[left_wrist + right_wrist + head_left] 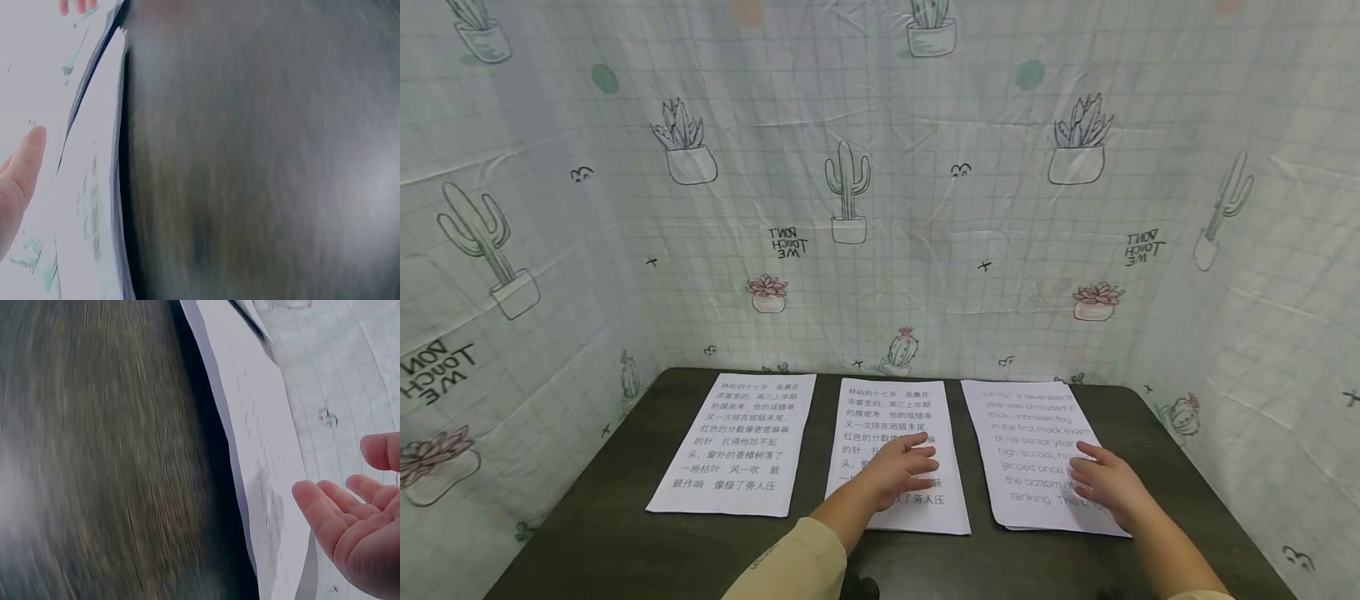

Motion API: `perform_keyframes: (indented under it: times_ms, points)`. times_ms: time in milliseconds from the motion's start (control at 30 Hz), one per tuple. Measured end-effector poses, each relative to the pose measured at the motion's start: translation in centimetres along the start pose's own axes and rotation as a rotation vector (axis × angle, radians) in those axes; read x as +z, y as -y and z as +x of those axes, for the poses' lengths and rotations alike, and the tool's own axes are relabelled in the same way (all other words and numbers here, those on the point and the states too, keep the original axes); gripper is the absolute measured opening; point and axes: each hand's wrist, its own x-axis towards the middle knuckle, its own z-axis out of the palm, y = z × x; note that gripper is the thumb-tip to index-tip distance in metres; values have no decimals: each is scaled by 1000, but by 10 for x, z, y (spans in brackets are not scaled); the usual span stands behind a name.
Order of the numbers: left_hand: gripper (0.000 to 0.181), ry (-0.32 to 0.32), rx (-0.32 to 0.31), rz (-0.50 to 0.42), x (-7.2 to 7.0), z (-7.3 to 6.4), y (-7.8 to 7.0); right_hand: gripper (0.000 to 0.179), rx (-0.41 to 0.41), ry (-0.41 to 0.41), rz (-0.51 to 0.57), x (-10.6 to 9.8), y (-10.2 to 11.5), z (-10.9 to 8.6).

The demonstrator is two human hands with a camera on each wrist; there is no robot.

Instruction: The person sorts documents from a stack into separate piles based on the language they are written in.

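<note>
My left hand [897, 472] hovers over the front half of the middle stack of paper [880, 417], which bears large printed Chinese text. Its fingers are spread loosely toward the right, with nothing between them. Over the right edge of another stack of paper [1018, 454], printed in English, my right hand [1112, 483] is held with fingers apart and the palm facing left. The right wrist view shows relaxed fingers [325, 509] and a bare palm above the sheets [244, 425]. Each hand hides some lines of print beneath it.
A third stack of paper [737, 442] with Chinese text lies on the left of the dark wooden table [602, 508]. Behind and on both sides hangs a pale grid-patterned cloth [910, 275] with cactus drawings. A small dark object [860, 587] shows at the bottom edge.
</note>
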Motion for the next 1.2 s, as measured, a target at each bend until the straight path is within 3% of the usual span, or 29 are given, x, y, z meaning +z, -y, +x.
perform_keyframes:
  times_ms: [333,900,1200]
  points:
    - [70,-80,8,18,-43,-10,-4,64,-31,18,42,29,12,4]
    - [71,-139,50,55,-106,-31,-3,60,-60,85,103,70,29,11]
    - [63,-247,38,98,-133,-42,-6,56,-96,102,126,95,39,12]
